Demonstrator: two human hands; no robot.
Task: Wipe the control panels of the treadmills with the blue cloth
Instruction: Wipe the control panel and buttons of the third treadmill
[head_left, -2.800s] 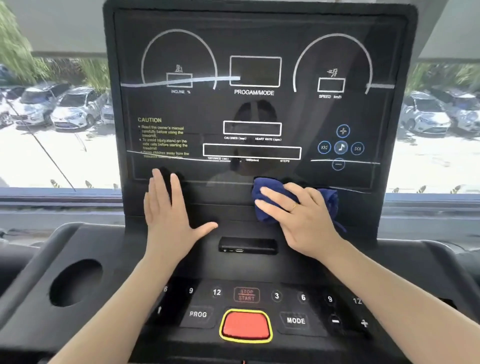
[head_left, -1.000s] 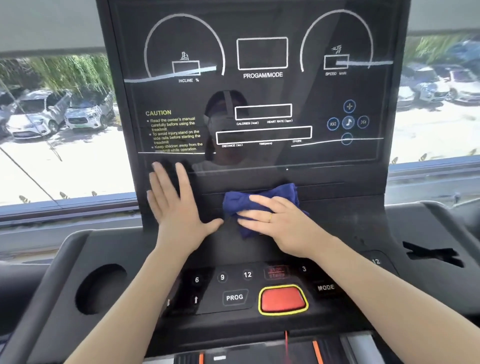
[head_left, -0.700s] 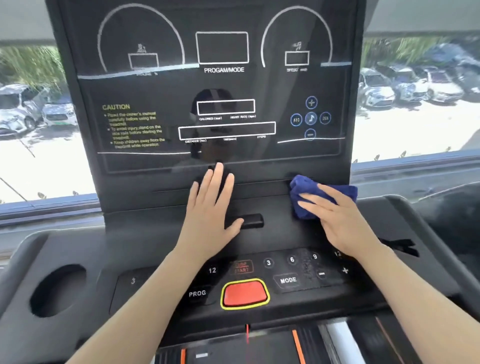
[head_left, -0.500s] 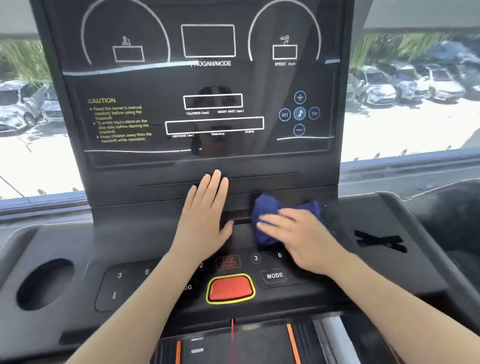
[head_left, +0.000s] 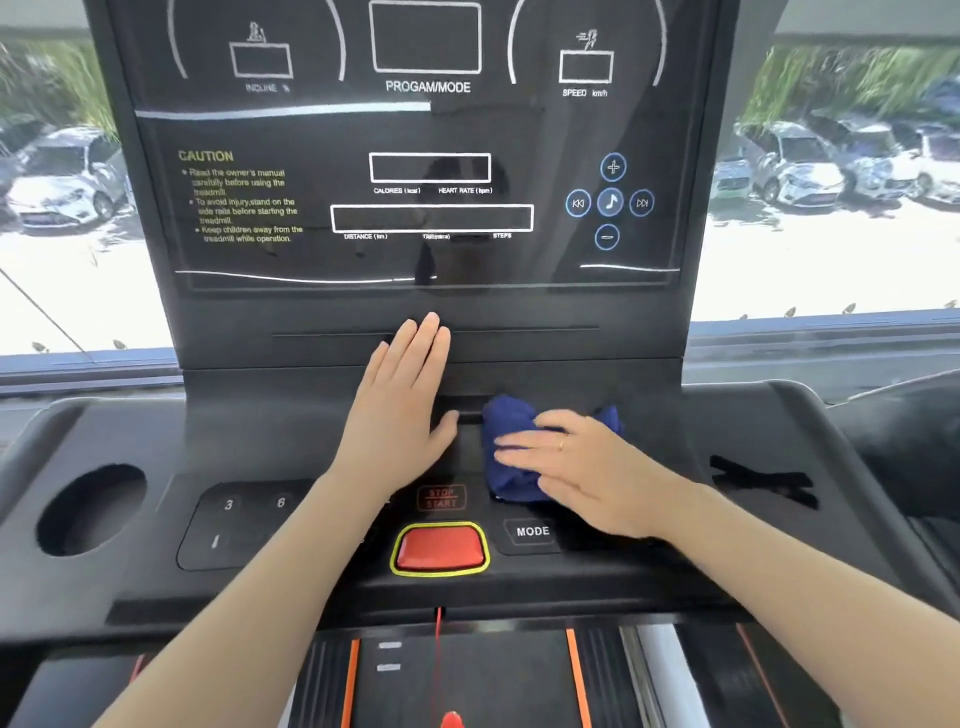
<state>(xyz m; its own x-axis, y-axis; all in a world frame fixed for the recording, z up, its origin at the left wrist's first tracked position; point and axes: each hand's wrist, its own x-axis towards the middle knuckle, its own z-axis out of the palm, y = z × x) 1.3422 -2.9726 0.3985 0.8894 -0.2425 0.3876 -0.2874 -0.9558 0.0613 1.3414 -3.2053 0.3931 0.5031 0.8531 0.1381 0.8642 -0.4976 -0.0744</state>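
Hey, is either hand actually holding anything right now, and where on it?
Nothing is gripped. The right hand presses flat on the blue cloth, covering its right half; the left hand rests bare on the console.

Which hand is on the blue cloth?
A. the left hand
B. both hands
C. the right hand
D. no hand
C: the right hand lies with straight fingers on the blue cloth, while the left hand rests flat on the bare black console beside it.
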